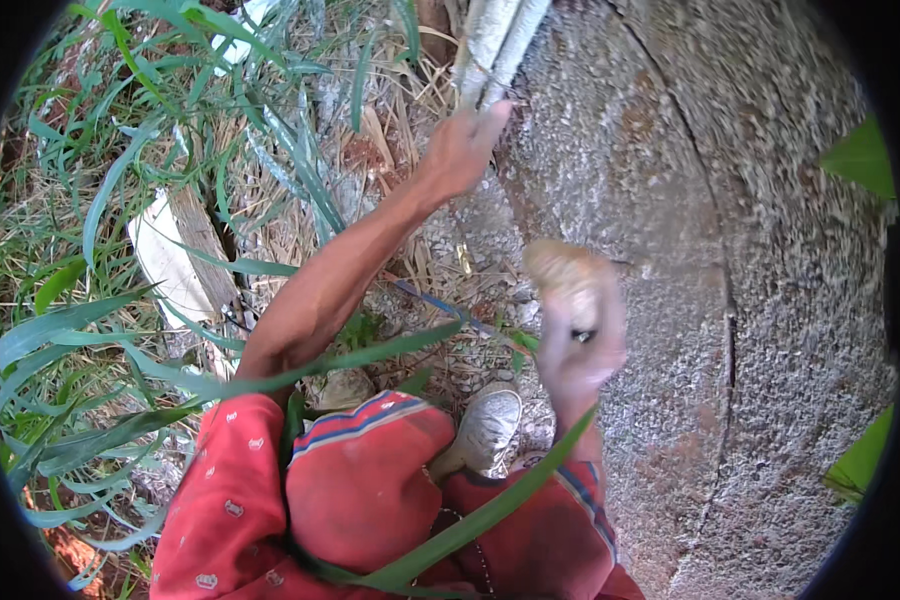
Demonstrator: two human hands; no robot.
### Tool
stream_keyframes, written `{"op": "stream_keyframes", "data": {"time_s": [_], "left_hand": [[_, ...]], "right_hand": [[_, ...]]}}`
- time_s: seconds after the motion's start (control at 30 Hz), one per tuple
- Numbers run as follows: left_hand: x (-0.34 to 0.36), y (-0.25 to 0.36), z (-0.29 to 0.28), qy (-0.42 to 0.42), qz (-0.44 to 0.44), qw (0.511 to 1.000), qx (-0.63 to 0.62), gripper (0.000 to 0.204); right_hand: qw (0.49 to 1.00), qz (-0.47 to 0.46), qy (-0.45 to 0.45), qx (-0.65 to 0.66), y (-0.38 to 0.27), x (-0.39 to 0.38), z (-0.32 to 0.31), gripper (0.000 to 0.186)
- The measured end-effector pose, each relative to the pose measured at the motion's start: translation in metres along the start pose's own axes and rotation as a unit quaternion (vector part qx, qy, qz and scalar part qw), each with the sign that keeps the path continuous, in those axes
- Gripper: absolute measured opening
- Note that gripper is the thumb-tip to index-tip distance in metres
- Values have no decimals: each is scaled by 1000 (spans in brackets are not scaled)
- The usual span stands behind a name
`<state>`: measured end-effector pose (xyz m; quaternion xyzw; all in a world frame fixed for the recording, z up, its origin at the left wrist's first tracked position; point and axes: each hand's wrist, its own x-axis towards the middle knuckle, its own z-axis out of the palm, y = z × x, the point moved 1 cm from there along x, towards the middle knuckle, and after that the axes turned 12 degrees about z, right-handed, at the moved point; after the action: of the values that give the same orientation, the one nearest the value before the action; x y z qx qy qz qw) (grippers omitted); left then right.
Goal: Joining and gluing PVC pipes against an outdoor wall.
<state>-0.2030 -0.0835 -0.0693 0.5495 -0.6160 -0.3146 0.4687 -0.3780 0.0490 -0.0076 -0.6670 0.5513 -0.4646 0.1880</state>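
Note:
My left hand (464,150) reaches far forward, its fingers closed at the near end of a pale, long grooved piece (498,50) that runs out of the top of the view. Part of its grip is hidden. Closer to me, on the right, my right hand (582,350) is smeared by motion and raised over the rough grey ground. It is closed on a yellowish-brown lump (568,266), too blurred to name its kind. A dark spot shows within that hand.
Rough grey concrete ground (660,420) with a long dark crack (730,350) spreads to the right. Green leaves (70,350) crowd the left, and one long blade (490,515) crosses before my red clothing (365,470). A pale block (175,260) and a blue strap (445,306) lie near my left arm.

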Motion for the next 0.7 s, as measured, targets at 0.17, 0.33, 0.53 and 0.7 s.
{"op": "stream_keyframes", "data": {"time_s": [0.17,0.33,0.53,0.7], "left_hand": [[-59,-50,-73,40,-153,987,-10,56],[-127,-83,-121,75,-159,984,22,48],[-131,-63,-130,10,-158,985,-74,38],[-125,-56,-106,56,-3,991,-120,39]], "right_hand": [[917,-287,274,-46,-51,106,20,43],[970,137,42,-197,-29,83,92,28],[954,-153,259,17,-76,84,65,29],[953,101,66,-278,-20,67,93,26]]}}
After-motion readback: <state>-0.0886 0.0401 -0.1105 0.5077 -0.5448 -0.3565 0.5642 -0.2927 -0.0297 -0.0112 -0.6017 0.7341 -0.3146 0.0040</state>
